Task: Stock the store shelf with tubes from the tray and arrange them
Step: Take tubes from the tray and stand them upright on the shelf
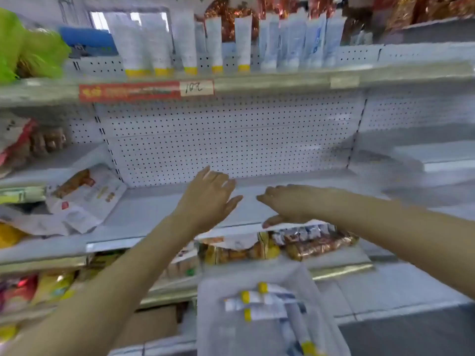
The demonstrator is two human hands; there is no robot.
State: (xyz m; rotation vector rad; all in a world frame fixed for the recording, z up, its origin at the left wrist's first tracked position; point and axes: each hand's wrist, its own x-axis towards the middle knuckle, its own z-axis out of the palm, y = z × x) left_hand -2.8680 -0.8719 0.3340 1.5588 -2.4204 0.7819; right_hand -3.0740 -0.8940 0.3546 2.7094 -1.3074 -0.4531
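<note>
A pale grey tray point(221, 327) sits low in the centre with several white tubes with yellow caps point(259, 301) lying in it. On the top shelf point(282, 82) stand several white tubes cap-down point(216, 44), yellow-capped on the left, white and blue ones point(313, 42) to the right. My left hand point(209, 195) and my right hand point(285, 204) hover over the bare middle shelf point(154, 214), palms down, fingers spread, holding nothing. The frame is motion-blurred.
Snack packets point(84, 199) lie at the left end of the middle shelf. Wrapped snacks point(303, 242) fill the shelf below. A green bag point(28, 47) sits top left. A red price strip point(144, 91) marks the top shelf's edge. Pegboard point(231, 134) backs the shelf.
</note>
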